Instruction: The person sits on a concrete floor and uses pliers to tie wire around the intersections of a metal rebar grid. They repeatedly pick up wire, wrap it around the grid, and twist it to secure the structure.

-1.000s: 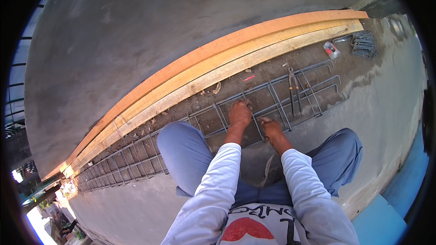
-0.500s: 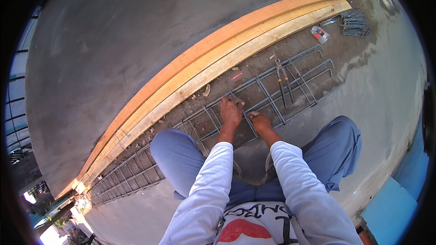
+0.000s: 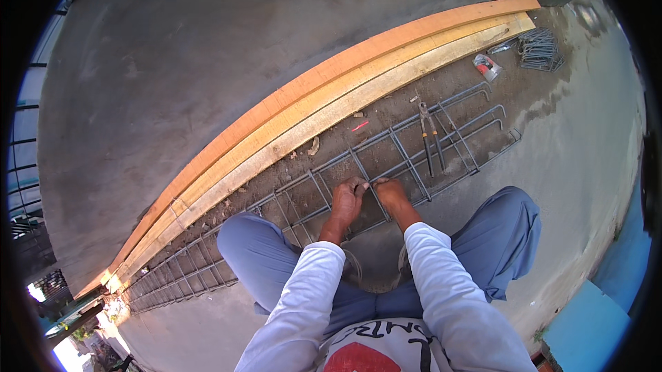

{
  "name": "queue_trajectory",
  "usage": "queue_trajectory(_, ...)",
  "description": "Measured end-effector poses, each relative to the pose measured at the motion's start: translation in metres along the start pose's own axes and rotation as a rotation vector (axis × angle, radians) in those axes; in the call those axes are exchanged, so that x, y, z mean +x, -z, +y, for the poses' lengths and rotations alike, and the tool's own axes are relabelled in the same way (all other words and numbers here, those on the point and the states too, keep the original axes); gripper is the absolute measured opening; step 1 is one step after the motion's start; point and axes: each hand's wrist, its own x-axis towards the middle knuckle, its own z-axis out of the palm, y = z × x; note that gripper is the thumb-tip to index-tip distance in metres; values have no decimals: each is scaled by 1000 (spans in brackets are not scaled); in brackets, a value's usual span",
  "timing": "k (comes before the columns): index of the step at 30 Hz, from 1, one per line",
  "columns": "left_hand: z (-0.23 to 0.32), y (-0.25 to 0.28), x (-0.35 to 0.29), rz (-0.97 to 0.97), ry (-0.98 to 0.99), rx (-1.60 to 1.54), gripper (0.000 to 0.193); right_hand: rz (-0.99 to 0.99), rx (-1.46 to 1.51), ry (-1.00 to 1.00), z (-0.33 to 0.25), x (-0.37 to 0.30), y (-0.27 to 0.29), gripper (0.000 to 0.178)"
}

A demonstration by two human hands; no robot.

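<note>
A long steel rebar cage (image 3: pixel 324 210) with square stirrups lies slantwise on the ground in front of my knees. My left hand (image 3: pixel 348 201) is closed in a pinch beside one stirrup (image 3: pixel 360 167), inside the cage's width. Close by on the stirrup's other side, my right hand (image 3: pixel 393 197) is curled, its fingertips turned toward the left. Whatever the fingers pinch is too small or hidden to make out. End-cutting nippers (image 3: pixel 430 139) with dark and yellow handles lie across the cage bars, right of my hands, their jaws pointing away.
Long wooden boards (image 3: pixel 331 99) run along the grey wall (image 3: pixel 207 48) beyond the cage. At the far right are a pile of bent steel stirrups (image 3: pixel 541 50) and a clear plastic bag (image 3: pixel 487 67) with something red. A small red strip (image 3: pixel 360 126) lies on the dirt.
My left hand has come down from the cage's far bar toward me, to the middle of the stirrup. The right hand stays near the stirrup, slightly lower in view. The view has shifted a little.
</note>
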Motion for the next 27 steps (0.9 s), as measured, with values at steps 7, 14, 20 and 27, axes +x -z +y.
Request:
queue_trajectory(7,0,-3,-2,0,28,-88,17,-24,98,13,12,10,0,20)
queue_trajectory(14,-20,10,-13,-40,-102,-87,16,-280,169,-264,-21,-6,17,19)
queue_trajectory(20,-28,28,-1,-203,-68,-48,25,-109,-172,216,-2,5,20,32)
queue_trajectory(27,-53,34,28,-350,217,-92,42,35,-658,241,-34,-24,-5,36)
